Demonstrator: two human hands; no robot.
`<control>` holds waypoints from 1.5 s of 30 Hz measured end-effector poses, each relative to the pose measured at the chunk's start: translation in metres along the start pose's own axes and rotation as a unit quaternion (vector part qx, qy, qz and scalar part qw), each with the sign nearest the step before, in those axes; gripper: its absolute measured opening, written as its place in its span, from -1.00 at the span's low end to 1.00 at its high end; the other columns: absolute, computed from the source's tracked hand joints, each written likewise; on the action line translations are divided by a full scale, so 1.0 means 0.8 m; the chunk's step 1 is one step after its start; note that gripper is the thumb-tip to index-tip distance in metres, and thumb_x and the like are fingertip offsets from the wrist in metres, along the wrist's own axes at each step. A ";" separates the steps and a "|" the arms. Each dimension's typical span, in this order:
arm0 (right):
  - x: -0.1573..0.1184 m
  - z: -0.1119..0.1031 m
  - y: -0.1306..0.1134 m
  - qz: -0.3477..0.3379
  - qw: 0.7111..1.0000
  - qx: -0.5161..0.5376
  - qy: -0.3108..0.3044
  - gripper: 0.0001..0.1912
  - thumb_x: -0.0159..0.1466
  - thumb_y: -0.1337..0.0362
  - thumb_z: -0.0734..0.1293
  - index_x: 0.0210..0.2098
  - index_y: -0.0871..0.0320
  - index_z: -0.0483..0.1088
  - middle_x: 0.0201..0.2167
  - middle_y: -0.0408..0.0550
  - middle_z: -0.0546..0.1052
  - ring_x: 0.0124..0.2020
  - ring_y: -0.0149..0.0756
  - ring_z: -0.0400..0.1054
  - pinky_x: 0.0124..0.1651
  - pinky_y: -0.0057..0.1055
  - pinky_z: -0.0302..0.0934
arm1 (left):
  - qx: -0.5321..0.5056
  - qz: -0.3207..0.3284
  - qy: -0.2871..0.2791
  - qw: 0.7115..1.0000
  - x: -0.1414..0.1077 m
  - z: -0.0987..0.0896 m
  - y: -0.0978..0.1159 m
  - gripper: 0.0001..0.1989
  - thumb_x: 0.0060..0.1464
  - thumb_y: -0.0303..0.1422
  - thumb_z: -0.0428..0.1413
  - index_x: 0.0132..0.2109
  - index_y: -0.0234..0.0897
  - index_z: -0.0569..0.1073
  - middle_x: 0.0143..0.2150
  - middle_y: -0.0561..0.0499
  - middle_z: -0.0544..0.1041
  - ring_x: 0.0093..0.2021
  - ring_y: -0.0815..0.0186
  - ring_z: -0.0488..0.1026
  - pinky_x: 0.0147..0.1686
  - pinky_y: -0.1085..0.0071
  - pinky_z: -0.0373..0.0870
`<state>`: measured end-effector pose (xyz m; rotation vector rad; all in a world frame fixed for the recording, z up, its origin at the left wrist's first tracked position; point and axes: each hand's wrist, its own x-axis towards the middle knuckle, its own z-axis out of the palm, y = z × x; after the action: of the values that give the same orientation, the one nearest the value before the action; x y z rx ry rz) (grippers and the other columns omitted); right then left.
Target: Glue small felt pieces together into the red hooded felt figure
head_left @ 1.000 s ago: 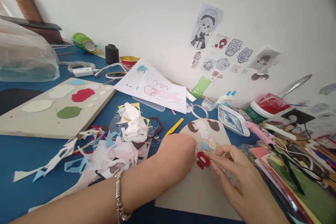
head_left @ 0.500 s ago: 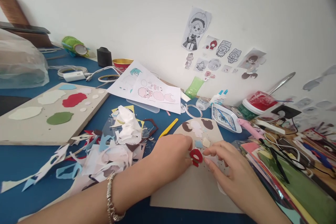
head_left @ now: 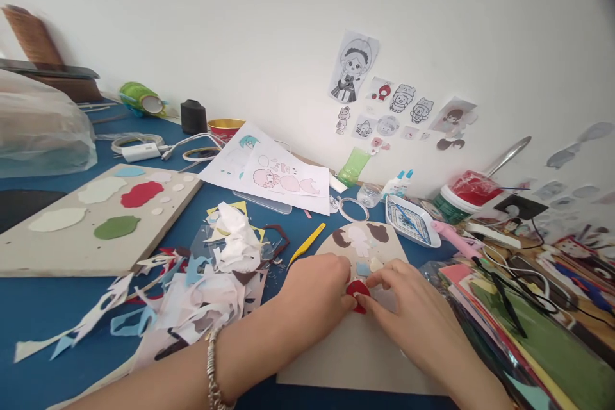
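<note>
A small red cut-out [head_left: 356,286] with a hole in it sits between my hands, over a grey board [head_left: 346,359]. My left hand [head_left: 314,291] is closed, its fingers curled and thumb tip at the cut-out's left edge. From the right, my right hand [head_left: 408,307] pinches the piece, thumb over part of the hole and forefinger at its upper edge. Beyond my fingers on the board lie dark brown pieces [head_left: 378,232], a pale figure-shaped piece [head_left: 358,240] and a light blue piece [head_left: 363,268]. My right hand hides part of the board.
Left of my arm is a heap of paper scraps [head_left: 206,295], with a yellow tool [head_left: 307,243] nearby. A second board [head_left: 110,256] bears coloured blobs. Printed drawings [head_left: 283,173] lie behind. On the right are a white dish [head_left: 432,238], a tub [head_left: 456,205] and stacked coloured sheets [head_left: 542,333].
My right thumb and forefinger have closed in on the red cut-out, and the thumb now covers part of its hole. My left hand stays beside it. The whole view has shifted slightly.
</note>
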<state>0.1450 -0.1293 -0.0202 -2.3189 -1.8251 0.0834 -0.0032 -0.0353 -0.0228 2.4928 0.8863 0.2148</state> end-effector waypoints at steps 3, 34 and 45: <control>0.001 0.001 0.002 0.005 1.000 -0.012 -0.007 -0.80 0.26 0.07 0.24 -0.33 0.05 0.38 -0.27 -0.06 0.42 -0.15 -0.05 0.33 -0.20 -0.17 0.19 | -0.004 0.003 0.006 1.000 -0.001 0.001 -0.001 -0.82 0.01 -0.26 0.09 -0.27 -0.24 0.47 -0.28 -0.05 0.56 -0.27 0.11 0.50 -0.41 0.33 0.33; -0.001 -0.028 0.004 -0.007 0.958 0.288 0.005 -0.75 0.25 0.10 0.26 -0.44 0.11 0.43 -0.43 -0.13 0.39 -0.45 -0.35 0.22 -0.41 -0.43 0.13 | -0.317 0.009 -0.038 0.948 0.004 -0.019 0.000 -0.83 -0.01 -0.24 0.09 -0.34 -0.24 0.47 -0.45 0.09 0.42 -0.45 0.37 0.29 -0.51 0.48 0.16; -0.048 -0.038 0.018 0.061 0.927 0.369 0.009 -0.50 0.16 -0.18 0.27 -0.20 0.08 0.51 -0.53 -0.13 0.41 -0.53 -0.36 0.21 -0.48 -0.48 0.13 | -0.394 0.054 0.039 0.917 0.002 -0.037 0.004 -0.84 -0.02 -0.26 0.14 -0.41 -0.28 0.43 -0.52 0.12 0.37 -0.48 0.40 0.24 -0.49 0.46 0.15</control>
<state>0.1544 -0.1729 0.0038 -1.8601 -1.3064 0.6442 -0.0091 -0.0253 0.0047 1.7760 0.5327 0.5838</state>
